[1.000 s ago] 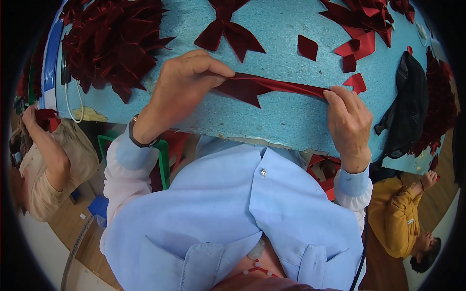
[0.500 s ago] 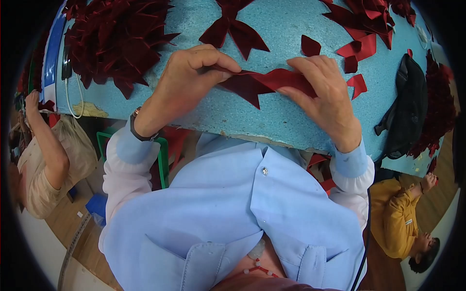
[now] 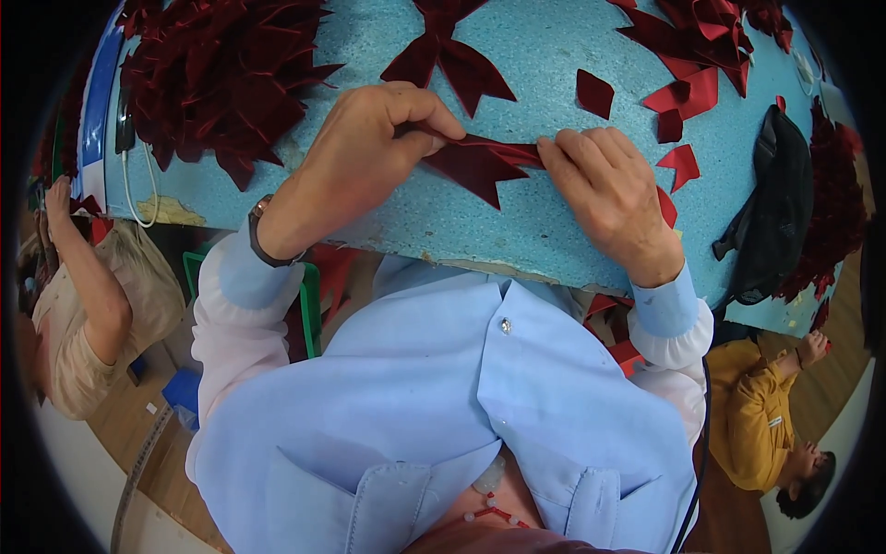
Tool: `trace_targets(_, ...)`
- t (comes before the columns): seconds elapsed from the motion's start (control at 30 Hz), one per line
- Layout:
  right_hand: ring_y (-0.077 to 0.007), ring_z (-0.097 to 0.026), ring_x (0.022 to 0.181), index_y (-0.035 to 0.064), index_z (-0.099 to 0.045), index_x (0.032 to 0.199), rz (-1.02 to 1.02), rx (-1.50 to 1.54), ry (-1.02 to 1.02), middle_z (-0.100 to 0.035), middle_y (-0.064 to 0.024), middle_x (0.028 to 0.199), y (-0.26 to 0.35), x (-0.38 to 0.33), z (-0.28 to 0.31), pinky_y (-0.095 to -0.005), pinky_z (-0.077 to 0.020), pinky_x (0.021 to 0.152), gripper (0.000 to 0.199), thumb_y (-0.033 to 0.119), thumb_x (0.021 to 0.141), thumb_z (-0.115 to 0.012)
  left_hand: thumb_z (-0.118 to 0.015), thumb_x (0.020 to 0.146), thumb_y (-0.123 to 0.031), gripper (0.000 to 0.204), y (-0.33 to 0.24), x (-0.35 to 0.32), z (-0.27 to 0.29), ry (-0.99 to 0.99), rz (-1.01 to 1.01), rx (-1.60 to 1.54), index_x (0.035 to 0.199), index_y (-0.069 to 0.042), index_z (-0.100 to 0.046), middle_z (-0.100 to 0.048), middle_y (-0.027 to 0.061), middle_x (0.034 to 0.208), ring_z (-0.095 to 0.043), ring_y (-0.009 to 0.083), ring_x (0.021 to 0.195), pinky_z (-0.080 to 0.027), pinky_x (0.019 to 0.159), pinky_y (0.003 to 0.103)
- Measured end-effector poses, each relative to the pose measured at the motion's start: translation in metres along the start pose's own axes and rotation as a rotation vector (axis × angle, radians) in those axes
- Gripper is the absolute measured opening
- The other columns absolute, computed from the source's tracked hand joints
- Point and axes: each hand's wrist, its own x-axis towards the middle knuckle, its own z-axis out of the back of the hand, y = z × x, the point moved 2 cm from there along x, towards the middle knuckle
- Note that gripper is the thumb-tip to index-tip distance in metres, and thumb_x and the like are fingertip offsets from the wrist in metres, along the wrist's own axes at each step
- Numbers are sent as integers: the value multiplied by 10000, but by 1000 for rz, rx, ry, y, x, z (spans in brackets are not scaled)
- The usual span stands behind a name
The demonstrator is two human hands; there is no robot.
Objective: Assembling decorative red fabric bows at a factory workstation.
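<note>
1. Your left hand [image 3: 365,152] is pinching one end of a dark red ribbon strip [image 3: 480,162] between thumb and fingertips, just above the blue table [image 3: 554,65].
2. Your right hand [image 3: 609,198] is gripping the other end of the strip, fingers curled down over it.
3. The strip is stretching between your two hands, with a pointed flap hanging down toward the table near its middle.
4. A finished red bow [image 3: 448,51] is lying just beyond your hands.
5. A heap of red bows [image 3: 217,78] is sitting to your left, and a black bag [image 3: 780,208] is resting at the table's right edge.
</note>
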Motion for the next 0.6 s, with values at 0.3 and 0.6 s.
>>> trace_targets(0.3,-208,-548,719,-29,-585,995,-22,-38,-24,-527,-104,850,0,-8,3,-310,-476,599,335,-12,666,-646,-592,734,62,155,-1,-6,-12,-119,-185,176,850,-10,-664,-609,101,765,-602,215,693,-479,609,281)
trace_targets(0.6,-204,-559,728,26,-601,1036,-49,-2,14,-527,-95,862,-2,-10,3,-307,-494,601,336,-31,706,-630,-606,745,52,183,-7,-3,-8,-75,-176,131,868,-57,-687,-585,84,723,-569,214,662,-455,575,287)
